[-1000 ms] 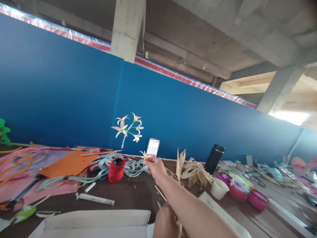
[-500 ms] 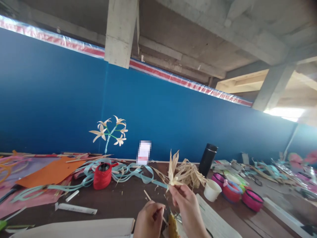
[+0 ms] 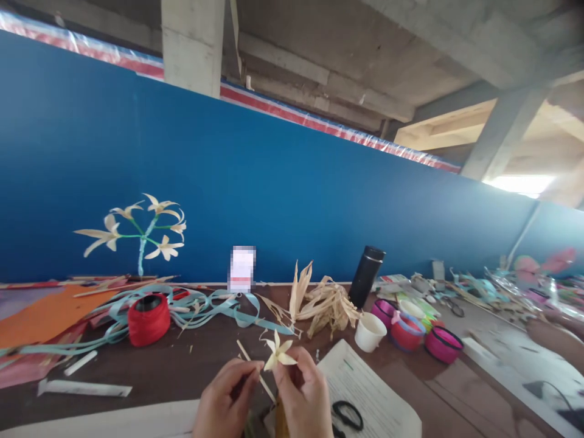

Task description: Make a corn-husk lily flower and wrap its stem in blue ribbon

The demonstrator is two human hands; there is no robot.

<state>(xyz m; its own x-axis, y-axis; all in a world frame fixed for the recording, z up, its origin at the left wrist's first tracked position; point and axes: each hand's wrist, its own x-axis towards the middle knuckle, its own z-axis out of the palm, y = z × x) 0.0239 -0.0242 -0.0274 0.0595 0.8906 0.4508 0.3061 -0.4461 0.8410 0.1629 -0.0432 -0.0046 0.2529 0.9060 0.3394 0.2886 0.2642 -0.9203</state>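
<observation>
A small pale cream flower with pointed petals, seemingly of corn husk (image 3: pixel 278 353), sits at the fingertips of my right hand (image 3: pixel 303 392), which pinches it from below. Close on its left is my left hand (image 3: pixel 230 395), thumb and forefinger pressed together beside a petal. Whatever those fingers hold is too small to make out. A thin stick (image 3: pixel 244 351) passes behind the left fingertips; I cannot tell if it is held. Beyond the hands lies a heap of dried corn husks (image 3: pixel 331 307). Black-handled scissors (image 3: pixel 347 415) rest on a printed sheet (image 3: pixel 378 389) by my right hand.
A finished flower spray (image 3: pixel 142 246) stands back left. Nearby are a red ribbon roll (image 3: pixel 148 325), light-blue ribbon (image 3: pixel 207 307), and a white tube (image 3: pixel 89 388). Rightward stand a black flask (image 3: pixel 367 277), a white cup (image 3: pixel 370 333) and pink rolls (image 3: pixel 443 345). Another person's arm shows far right.
My hands have come together, the right bringing the flower down and left beside the left fingertips. A tall husk seen behind the flower now stands apart in the heap. The view has shifted rightward.
</observation>
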